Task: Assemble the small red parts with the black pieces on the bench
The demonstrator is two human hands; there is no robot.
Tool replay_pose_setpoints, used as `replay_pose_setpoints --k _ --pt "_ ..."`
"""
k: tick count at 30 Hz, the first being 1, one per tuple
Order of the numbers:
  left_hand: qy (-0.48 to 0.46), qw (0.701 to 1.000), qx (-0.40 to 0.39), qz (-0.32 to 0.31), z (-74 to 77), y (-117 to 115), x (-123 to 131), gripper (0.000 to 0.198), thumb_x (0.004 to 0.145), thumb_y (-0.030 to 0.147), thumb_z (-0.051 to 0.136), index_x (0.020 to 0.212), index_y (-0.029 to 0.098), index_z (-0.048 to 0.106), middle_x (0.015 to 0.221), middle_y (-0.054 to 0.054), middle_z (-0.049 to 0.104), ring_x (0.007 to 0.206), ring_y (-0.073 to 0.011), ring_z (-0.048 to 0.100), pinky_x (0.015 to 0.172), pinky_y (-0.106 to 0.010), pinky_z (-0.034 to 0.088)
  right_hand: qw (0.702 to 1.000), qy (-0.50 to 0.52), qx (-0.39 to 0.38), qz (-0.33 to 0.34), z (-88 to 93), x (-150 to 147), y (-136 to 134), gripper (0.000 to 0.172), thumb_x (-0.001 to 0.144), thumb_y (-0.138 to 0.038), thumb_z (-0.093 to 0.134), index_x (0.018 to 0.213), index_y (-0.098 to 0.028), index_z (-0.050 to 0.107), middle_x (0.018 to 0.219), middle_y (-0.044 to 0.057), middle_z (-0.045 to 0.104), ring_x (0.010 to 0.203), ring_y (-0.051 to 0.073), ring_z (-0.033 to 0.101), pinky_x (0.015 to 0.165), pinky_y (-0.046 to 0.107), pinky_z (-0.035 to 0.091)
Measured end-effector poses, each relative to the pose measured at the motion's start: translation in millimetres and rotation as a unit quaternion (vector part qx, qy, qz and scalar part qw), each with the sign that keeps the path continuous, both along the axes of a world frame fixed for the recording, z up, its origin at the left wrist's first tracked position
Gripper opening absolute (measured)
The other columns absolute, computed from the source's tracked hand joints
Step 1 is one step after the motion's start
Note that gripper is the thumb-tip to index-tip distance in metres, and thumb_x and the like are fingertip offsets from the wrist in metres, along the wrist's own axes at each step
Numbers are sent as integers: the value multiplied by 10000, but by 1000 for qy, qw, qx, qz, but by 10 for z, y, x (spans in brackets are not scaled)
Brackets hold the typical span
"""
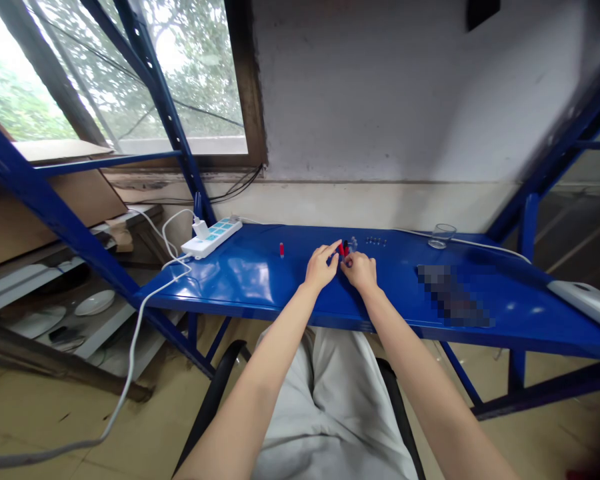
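Observation:
My left hand [322, 267] is over the middle of the blue table, with its index finger and thumb around a small red cylinder [341, 248]. Close beside it, my right hand [362, 271] has its fingers pinched together; what lies between them is too small and hidden to make out. A small black piece [346, 247] stands between the two hands. Just behind my right fingers is a cluster of small clear pieces [354, 243]. To the left, apart from both hands, another small red cylinder [281, 250] with a pale lower end stands upright.
Several tiny pieces [376, 241] lie in rows at the back of the blue table [240, 287]. A clear glass [441, 236] stands farther right, behind a blurred dark object [453, 297]. A white power strip [213, 238] with a cable occupies the left end; a white device [587, 303] is far right.

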State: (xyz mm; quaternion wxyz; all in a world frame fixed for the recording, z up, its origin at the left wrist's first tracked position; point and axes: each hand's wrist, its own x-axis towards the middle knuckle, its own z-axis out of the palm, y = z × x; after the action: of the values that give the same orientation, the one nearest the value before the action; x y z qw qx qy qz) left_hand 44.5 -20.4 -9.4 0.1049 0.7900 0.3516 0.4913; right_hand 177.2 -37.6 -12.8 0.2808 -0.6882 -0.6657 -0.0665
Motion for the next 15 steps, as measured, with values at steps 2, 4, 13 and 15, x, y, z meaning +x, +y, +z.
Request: replay_pose_setpoints --k 2,4,13,15 --pt "1 1000 2 -2 -12 12 3 373 855 211 428 1212 250 530 938 -27 611 857 -133 541 878 -287 434 1000 10 4 2 7 -3 -6 146 772 -279 483 710 -185 576 779 29 602 775 168 506 653 289 247" --pt "7 1000 2 -7 -29 28 10 331 846 202 440 1143 238 583 940 -31 615 875 -138 542 870 -285 437 1000 20 10 2 13 -5 -11 143 770 -278 487 715 -185 579 772 28 604 769 165 507 638 283 241" --pt "-11 1000 -21 1 -52 74 23 148 822 221 493 893 178 615 846 -35 620 760 -127 553 755 -263 457 999 24 26 11 -6 5 -5 159 778 -261 474 791 -193 616 765 32 613 760 165 516 630 274 240" --pt "-10 999 -34 1 -63 82 31 127 816 220 500 880 176 601 839 -34 619 737 -121 553 733 -257 454 999 13 28 15 -9 9 -4 163 782 -258 471 782 -195 621 755 33 615 755 165 517 635 275 242"
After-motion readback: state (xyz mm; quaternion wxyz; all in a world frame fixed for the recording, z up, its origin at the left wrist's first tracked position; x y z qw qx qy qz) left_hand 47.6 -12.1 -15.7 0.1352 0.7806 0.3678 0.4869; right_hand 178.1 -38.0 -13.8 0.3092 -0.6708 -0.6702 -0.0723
